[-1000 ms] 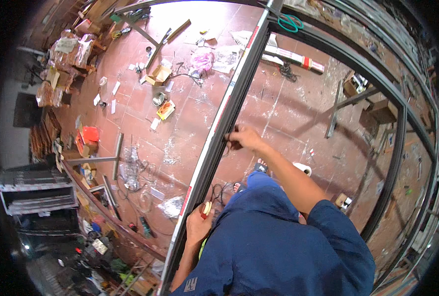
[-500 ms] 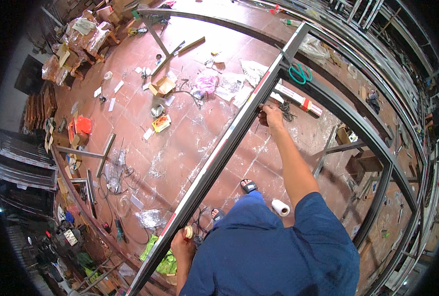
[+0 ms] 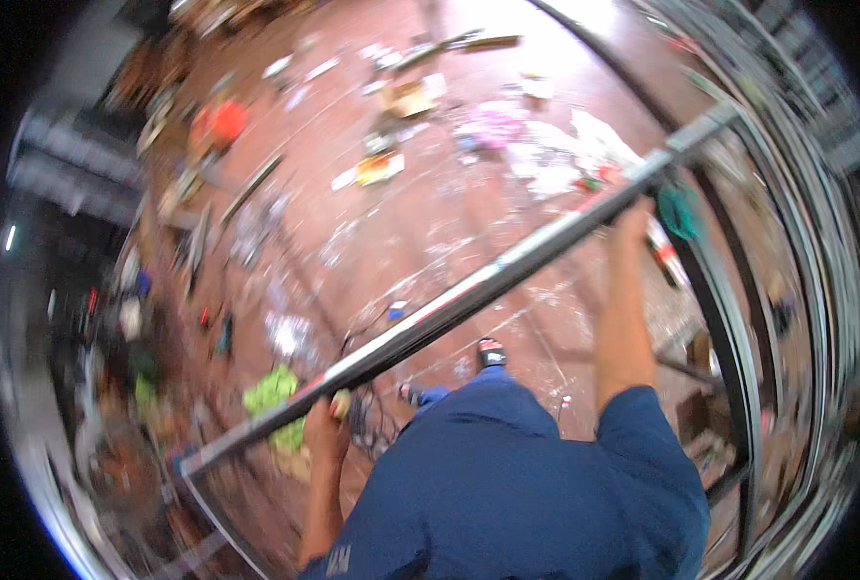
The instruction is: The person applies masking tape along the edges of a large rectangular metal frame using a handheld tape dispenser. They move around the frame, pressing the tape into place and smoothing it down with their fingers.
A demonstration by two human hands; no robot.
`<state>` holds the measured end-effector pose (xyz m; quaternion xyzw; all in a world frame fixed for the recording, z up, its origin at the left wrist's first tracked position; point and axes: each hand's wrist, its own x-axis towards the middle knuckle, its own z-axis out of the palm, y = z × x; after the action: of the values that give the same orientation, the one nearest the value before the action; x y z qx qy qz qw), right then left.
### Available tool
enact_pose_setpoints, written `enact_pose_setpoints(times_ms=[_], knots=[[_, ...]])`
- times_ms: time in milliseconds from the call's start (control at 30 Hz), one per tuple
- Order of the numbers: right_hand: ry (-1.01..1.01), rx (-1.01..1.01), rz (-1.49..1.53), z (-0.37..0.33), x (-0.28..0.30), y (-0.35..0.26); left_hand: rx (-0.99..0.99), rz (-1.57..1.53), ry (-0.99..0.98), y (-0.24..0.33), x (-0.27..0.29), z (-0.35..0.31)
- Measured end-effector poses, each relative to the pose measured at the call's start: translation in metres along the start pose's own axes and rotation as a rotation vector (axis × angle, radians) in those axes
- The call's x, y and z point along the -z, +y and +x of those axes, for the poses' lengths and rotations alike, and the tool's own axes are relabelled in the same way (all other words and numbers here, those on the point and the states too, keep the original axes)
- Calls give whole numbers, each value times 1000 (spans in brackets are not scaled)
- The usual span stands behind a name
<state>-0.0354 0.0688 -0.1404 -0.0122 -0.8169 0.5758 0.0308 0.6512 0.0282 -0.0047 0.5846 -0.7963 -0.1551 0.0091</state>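
Note:
A long metal frame bar with a pale strip along its upper face runs slantwise in front of me, from lower left to upper right. Beneath its lower part, my left hand is closed around a small cream-coloured roll, seemingly tape. My right hand is at the bar's underside near the upper corner; motion blur hides its fingers. Beside that hand, teal-handled scissors rest on the frame's dark side bar.
Scraps, plastic and an open cardboard box litter the red tiled floor. A bright green cloth or bag lies below the bar's lower end. Long metal profiles are stacked along the right. Dark bundled material stands at left.
The view has swung, and the bar now lies at a flatter slant, its lower left end visible. Both hands stay by the bar. The white roll near my feet no longer shows.

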Motion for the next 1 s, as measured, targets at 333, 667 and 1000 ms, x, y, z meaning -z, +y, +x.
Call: enact_pose_setpoints(times_ms=[333,667,1000], knots=[[-637,-410,465,30,17,-8,43,-107,270,11,-6,-24],[-1309,47,-366,-251,94,-24,27,-998,581,52,23,-63],[-2096,622,-111,-497,76,-170,-167,-972,454,27,45,-53]])
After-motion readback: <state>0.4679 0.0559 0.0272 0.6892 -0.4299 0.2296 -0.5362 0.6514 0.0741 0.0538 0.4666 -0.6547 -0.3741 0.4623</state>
